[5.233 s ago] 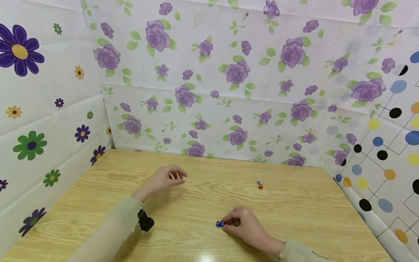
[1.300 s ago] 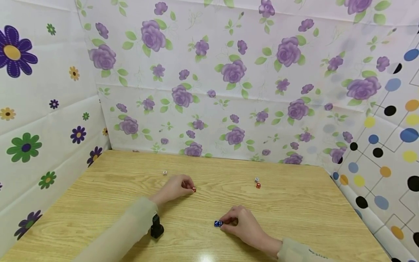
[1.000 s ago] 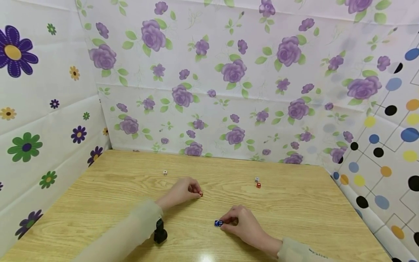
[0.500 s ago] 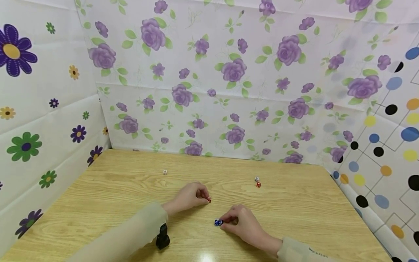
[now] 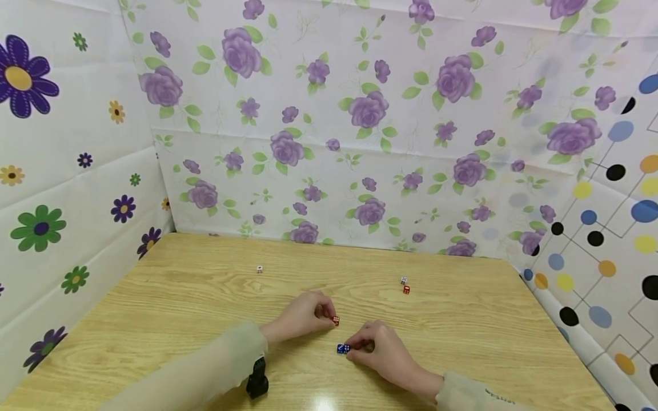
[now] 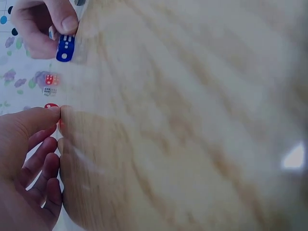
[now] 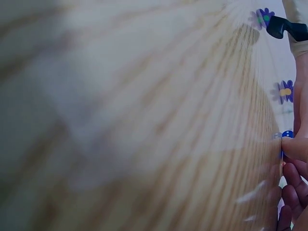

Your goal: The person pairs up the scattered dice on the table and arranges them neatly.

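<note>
Left hand (image 5: 303,315): thumb and fingers pinching one red die (image 5: 336,321), which they are holding just behind and slightly left of the blue dice (image 5: 343,349), apart from them. Right hand (image 5: 389,355): thumb and fingers clamping the right one of those two blue dice, which are lying side by side on the table (image 5: 462,342). Farther back, right: a second red die (image 5: 406,290) and a white die (image 5: 404,280), lying close together. Farther back, left: a lone white die (image 5: 259,269). Behind the table: a floral cloth (image 5: 329,171), hanging.
</note>
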`<state>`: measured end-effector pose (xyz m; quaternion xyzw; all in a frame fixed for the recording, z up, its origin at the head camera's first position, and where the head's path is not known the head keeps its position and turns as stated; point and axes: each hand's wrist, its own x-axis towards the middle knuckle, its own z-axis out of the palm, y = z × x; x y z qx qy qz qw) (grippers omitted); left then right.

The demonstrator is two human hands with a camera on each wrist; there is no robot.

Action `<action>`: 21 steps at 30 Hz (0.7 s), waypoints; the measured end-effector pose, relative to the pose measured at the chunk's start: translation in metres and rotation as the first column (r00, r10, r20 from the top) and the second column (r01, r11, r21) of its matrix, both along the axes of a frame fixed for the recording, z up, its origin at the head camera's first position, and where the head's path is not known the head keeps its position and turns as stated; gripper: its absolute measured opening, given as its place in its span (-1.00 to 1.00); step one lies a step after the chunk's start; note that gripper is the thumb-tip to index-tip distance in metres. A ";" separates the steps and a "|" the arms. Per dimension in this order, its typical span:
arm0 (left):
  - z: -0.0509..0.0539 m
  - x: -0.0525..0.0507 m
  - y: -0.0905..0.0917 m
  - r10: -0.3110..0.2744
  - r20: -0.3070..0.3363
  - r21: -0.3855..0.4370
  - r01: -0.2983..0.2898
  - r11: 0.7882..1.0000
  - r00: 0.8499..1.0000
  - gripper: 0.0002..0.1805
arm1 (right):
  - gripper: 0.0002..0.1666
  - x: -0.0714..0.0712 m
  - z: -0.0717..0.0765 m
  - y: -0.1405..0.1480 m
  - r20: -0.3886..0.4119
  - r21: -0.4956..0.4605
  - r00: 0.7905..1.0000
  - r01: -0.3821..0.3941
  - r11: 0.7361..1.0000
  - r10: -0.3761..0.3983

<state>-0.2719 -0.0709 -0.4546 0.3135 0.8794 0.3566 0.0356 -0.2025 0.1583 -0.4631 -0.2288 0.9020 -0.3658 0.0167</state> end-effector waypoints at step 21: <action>0.004 0.013 0.005 -0.014 0.022 -0.001 0.014 1.000 1.000 -0.90 | -0.87 0.000 0.002 0.000 -0.009 -0.019 1.000 -0.005 1.000 0.005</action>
